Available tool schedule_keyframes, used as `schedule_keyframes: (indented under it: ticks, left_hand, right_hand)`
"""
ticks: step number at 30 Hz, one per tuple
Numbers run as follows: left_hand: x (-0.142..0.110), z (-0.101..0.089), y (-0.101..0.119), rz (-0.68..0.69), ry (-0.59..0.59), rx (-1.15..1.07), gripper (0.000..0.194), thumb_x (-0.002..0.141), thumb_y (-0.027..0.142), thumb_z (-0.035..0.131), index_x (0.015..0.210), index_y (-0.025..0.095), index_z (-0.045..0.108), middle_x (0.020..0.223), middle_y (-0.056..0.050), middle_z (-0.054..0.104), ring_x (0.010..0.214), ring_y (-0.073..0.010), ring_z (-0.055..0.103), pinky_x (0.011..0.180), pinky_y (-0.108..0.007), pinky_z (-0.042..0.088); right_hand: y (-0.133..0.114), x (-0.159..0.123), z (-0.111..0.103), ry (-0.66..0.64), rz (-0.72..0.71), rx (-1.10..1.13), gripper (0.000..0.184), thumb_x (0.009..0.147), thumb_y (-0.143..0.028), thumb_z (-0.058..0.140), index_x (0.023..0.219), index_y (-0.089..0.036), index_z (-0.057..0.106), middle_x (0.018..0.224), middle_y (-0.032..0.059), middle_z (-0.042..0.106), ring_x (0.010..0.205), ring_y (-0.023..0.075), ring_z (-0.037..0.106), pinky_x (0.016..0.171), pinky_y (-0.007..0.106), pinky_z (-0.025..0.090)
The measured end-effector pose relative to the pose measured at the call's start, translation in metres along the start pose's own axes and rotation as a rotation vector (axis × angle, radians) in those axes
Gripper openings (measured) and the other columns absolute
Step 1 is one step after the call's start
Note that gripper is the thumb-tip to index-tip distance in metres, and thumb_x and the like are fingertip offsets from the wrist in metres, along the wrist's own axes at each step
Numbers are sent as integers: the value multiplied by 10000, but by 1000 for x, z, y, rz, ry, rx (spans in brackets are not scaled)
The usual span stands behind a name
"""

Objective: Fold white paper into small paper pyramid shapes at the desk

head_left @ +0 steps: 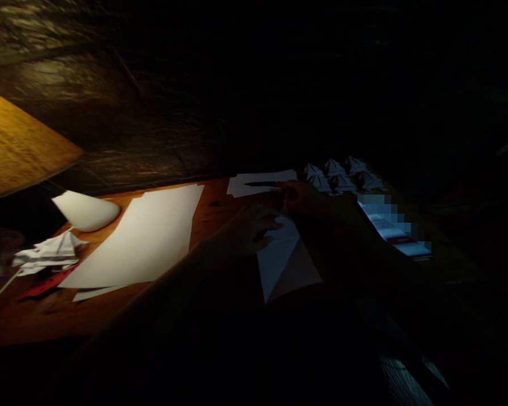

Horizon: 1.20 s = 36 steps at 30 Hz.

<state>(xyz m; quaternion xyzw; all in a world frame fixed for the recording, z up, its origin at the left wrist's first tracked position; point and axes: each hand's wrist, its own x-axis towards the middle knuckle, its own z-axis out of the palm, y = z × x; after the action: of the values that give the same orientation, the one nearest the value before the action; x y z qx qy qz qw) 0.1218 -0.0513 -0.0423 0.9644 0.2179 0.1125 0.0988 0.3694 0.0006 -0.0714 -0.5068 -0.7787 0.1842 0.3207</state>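
Note:
In dim light, a sheet of white paper with a diagonal fold (281, 259) lies in front of me on the wooden table. My left hand (254, 225) rests at its upper left edge, fingers apart and slightly bent. My right hand (298, 197) is closed around what looks like a knife, its dark narrow blade (260, 184) pointing left. That blade is above a small stack of cut white paper (241, 185). The knife's handle is hidden in my fingers, and shadow covers most of the right hand.
Large white sheets (148, 231) lie at the left, beside a curled sheet (87, 211), a crumpled striped paper piece (53, 251) and a red item (48, 283). Several folded paper shapes (342, 181) stand at the back right, near a lit phone (395, 228). A lampshade (21, 146) hangs left.

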Motion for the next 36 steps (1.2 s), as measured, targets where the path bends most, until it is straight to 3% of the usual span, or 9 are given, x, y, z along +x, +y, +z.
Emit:
schedule_keyframes:
  ticks: [4,7,10,19,25,30,36]
  left_hand:
    - [-1,1,-1,8,6,-4,386,931,279,629,1314,253,663,1439,-97,562,1332,-307,488,1125,-545,408]
    - [-2,0,0,0,8,-5,391,929,267,629,1319,257,660,1433,-95,563,1334,-304,484,1120,-540,409]
    - [-2,-1,1,0,9,-3,382,927,268,627,1306,261,670,1404,-93,585,1314,-301,498,1107,-538,410]
    - [2,-6,-1,16,22,-15,188,966,268,554,990,225,735,975,-51,708,1014,-238,622,962,-443,453]
    - [2,4,-7,12,126,-21,292,932,216,561,1216,218,631,1223,-70,671,1187,-247,573,1040,-454,448]
    - [10,11,-8,-33,135,30,297,907,231,581,1203,226,610,1235,-64,668,1193,-267,569,1054,-490,439]
    - [18,10,0,-56,122,104,468,828,188,575,1293,232,552,1330,-88,620,1272,-305,527,1076,-525,420]
  right_hand:
    - [2,0,1,-22,49,34,349,775,-223,755,1113,-156,705,931,43,764,763,161,660,694,261,466]
    - [4,-1,3,-45,32,33,430,739,-256,804,1142,-160,686,911,28,751,716,148,638,665,259,447]
    - [6,0,3,-34,7,29,392,765,-196,753,1149,-158,685,901,28,745,712,146,633,686,263,453]
    - [5,1,1,-45,20,24,351,770,-168,748,1118,-152,707,922,41,743,727,146,628,708,263,456]
    - [3,1,1,-57,10,32,363,777,-154,743,1137,-130,708,938,61,751,732,153,641,714,275,463]
    - [3,1,2,-62,7,10,325,783,-135,728,1106,-161,711,1096,82,769,770,159,666,724,279,486]
    - [0,2,2,-58,-5,-13,317,775,-90,703,1081,-172,724,1229,113,751,931,210,713,803,304,526]
